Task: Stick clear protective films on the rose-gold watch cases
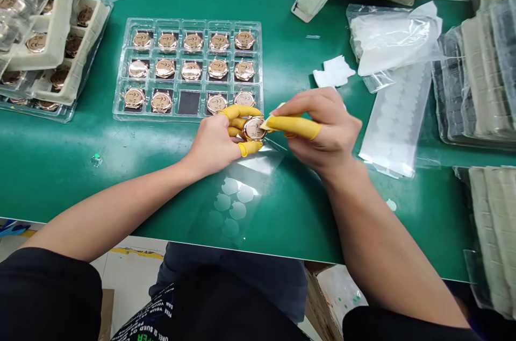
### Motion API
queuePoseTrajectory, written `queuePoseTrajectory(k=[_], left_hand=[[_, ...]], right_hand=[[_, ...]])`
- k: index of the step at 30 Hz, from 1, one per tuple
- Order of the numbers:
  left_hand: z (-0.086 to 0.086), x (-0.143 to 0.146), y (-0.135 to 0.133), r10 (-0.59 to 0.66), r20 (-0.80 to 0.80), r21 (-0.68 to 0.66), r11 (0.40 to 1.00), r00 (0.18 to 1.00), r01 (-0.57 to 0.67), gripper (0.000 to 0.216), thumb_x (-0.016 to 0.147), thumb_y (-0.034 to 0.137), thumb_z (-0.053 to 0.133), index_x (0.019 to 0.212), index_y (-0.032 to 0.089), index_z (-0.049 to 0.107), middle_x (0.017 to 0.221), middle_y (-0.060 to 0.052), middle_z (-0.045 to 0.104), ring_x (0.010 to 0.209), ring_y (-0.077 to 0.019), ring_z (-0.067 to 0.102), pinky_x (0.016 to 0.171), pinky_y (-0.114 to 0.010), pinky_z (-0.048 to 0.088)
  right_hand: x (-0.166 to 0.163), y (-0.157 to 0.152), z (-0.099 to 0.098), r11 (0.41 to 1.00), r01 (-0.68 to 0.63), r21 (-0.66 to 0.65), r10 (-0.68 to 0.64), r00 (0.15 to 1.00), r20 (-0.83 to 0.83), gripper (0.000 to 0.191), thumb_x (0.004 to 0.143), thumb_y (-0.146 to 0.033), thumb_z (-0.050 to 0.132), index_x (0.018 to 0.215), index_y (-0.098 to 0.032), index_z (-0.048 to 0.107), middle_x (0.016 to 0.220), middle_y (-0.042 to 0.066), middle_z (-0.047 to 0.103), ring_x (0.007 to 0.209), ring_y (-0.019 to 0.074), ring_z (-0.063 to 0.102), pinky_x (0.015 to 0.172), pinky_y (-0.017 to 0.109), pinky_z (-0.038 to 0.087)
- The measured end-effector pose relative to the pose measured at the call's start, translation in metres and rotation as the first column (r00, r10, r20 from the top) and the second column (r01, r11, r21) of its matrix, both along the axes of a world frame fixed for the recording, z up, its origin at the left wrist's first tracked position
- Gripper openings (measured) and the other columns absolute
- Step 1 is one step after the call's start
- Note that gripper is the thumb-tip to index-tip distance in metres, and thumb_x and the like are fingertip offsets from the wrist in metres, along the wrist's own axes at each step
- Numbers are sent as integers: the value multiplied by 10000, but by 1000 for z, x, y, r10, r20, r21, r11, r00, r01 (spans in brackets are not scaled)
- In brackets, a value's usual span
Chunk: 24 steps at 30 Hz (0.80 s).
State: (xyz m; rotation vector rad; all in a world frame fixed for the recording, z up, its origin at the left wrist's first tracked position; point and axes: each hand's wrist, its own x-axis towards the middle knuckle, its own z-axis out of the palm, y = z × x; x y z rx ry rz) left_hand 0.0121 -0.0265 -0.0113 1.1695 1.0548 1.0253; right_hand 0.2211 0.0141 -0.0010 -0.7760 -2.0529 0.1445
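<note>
My left hand (220, 139), with yellow finger cots, is closed around a rose-gold watch case (253, 128) held just in front of a clear plastic tray (121, 80). The tray holds several more watch cases (191, 70) in rows, with one compartment (188, 102) in the front row vacant. My right hand (322, 128), its forefinger in a yellow cot, pinches a small white piece (266, 124) against the face of the held watch case. A clear sheet with round film stickers (234, 198) lies on the green mat below my hands.
Stacked trays of watch cases (44, 45) stand at the far left. White wipes (334, 72), a plastic bag (393, 37) and a sheet of white pads (397, 120) lie to the right. Bagged stacks (479, 83) line the right edge. A cardboard box (326, 298) sits under the table edge.
</note>
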Motion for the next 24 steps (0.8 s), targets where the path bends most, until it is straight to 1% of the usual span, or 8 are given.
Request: queuePoseTrajectory(k=[7, 10, 14, 17, 19, 20, 22, 24], left_hand=[[-4, -2, 1, -2, 36, -20, 1000, 999, 3, 547, 651, 131, 878, 1177, 176, 735, 987, -34, 820, 870, -167, 795, 830, -291, 675], [-3, -2, 2, 3, 46, -23, 1000, 999, -2, 576, 650, 124, 880, 1202, 178, 724, 1035, -46, 825, 918, -183, 802, 854, -308, 684], [-1, -2, 0, 1, 0, -7, 1000, 1000, -1, 572, 665, 136, 879, 1213, 183, 722, 1049, -50, 822, 940, -189, 800, 878, -326, 684], [-2, -4, -1, -4, -44, 29, 1000, 999, 5, 536, 686, 156, 870, 1201, 194, 728, 1026, -37, 816, 918, -177, 792, 874, -323, 679], [-3, -4, -1, -6, -59, 50, 999, 998, 9, 524, 688, 162, 865, 1193, 197, 730, 1022, -33, 813, 914, -171, 787, 871, -315, 674], [-3, -5, 0, -6, -62, 54, 999, 998, 9, 526, 684, 164, 865, 1191, 196, 730, 1019, -32, 813, 909, -168, 786, 866, -310, 673], [-3, -5, 0, -2, -62, 42, 999, 998, 4, 547, 668, 169, 871, 1195, 190, 726, 1006, -33, 812, 889, -163, 784, 850, -302, 671], [-1, -5, 1, 6, -63, 18, 1000, 998, -5, 574, 653, 179, 882, 1204, 185, 722, 995, -37, 813, 875, -162, 785, 838, -299, 671]], right_hand=[[7, 5, -11, 963, -102, -249, 110, 994, 17, 220, 933, -524, 696, 810, -355, 766, 860, 5, 775, 933, 259, 734, 852, 523, 626], [13, 5, -13, 973, -106, -206, 110, 994, 11, 107, 927, -378, 703, 847, -369, 773, 890, 3, 770, 891, 241, 740, 793, 487, 639], [15, 4, -9, 999, -31, -14, 29, 990, -137, 228, 875, -165, 680, 948, -355, 784, 934, 12, 756, 835, 206, 752, 723, 416, 636], [12, 1, -6, 1000, 19, 15, -16, 988, -152, 194, 856, -163, 713, 944, -316, 793, 888, 8, 743, 777, 193, 738, 664, 377, 611], [11, -1, -6, 985, 45, -167, -70, 987, -146, 157, 855, -256, 784, 1003, -303, 805, 845, 6, 736, 723, 178, 706, 634, 354, 597], [11, -1, -7, 954, 42, -295, -95, 981, -170, 192, 847, -311, 820, 1037, -291, 804, 832, 4, 734, 702, 168, 694, 626, 342, 597], [11, 1, -10, 851, -23, -524, -136, 955, -264, 309, 818, -405, 875, 1083, -271, 792, 831, 1, 736, 668, 148, 682, 573, 304, 585], [12, 3, -12, 754, -125, -645, -165, 914, -370, 411, 764, -494, 917, 1080, -269, 780, 822, -6, 736, 623, 141, 670, 474, 267, 546]])
